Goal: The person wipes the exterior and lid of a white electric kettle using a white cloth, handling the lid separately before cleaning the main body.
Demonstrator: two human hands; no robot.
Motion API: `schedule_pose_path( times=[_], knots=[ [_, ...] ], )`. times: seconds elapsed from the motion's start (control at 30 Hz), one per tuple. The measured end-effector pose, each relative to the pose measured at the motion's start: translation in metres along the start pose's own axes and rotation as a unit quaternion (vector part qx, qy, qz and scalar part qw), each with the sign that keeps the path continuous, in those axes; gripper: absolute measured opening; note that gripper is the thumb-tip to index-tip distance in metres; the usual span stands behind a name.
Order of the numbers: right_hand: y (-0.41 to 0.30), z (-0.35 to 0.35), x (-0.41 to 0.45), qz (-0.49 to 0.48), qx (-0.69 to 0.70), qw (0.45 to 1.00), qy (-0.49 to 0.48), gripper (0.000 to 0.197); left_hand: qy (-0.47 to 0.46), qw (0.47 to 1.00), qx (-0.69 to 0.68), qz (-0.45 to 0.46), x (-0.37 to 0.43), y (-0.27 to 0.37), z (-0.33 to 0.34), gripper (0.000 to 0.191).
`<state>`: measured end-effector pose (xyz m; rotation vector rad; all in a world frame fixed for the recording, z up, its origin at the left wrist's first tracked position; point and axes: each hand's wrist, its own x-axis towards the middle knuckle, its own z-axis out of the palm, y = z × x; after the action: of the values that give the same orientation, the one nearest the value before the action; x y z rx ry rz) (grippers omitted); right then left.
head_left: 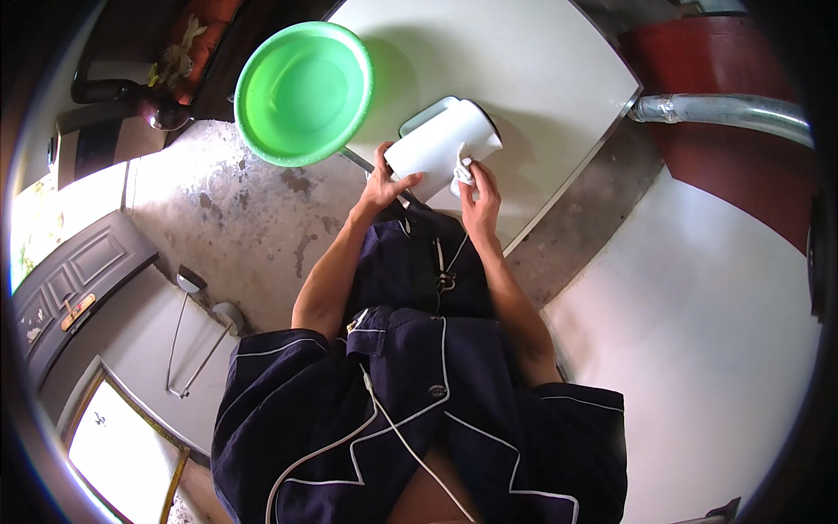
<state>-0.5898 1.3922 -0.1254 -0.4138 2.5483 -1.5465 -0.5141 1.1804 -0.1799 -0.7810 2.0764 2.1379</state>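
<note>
A white electric kettle lies tilted on its side above the near edge of the white table. Its handle points away from me and its spout faces right. My left hand grips the kettle by its base end, thumb on the near side. In my right hand is a bunched white cloth, pressed against the kettle's side close to the spout. The far side of the kettle and whatever lies beneath it are hidden from me.
A green plastic basin stands at the table's left corner, seemingly holding water. A silvery flexible duct runs past the right corner beside a dark red surface. On the left, a broom and a dustpan stand by the wall.
</note>
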Motion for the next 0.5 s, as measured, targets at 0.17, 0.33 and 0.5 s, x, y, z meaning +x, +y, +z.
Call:
schedule_pose_path(
  times=[0.17,0.33,0.5],
  knots=[
    [-0.032,-0.006,0.007,-0.174,-0.06,0.983,0.0,0.032,-0.018,0.999,-0.016,-0.044,0.01,-0.001,-0.02,0.088],
    [-0.009,0.014,-0.004,-0.123,-0.056,0.989,-0.058,0.033,0.033,0.99,0.107,-0.084,0.029,-0.001,-0.004,0.073],
    [-0.003,0.023,0.0,-0.129,-0.041,0.984,-0.112,0.034,0.012,0.98,0.193,-0.039,0.031,-0.021,0.002,0.066]
  ],
)
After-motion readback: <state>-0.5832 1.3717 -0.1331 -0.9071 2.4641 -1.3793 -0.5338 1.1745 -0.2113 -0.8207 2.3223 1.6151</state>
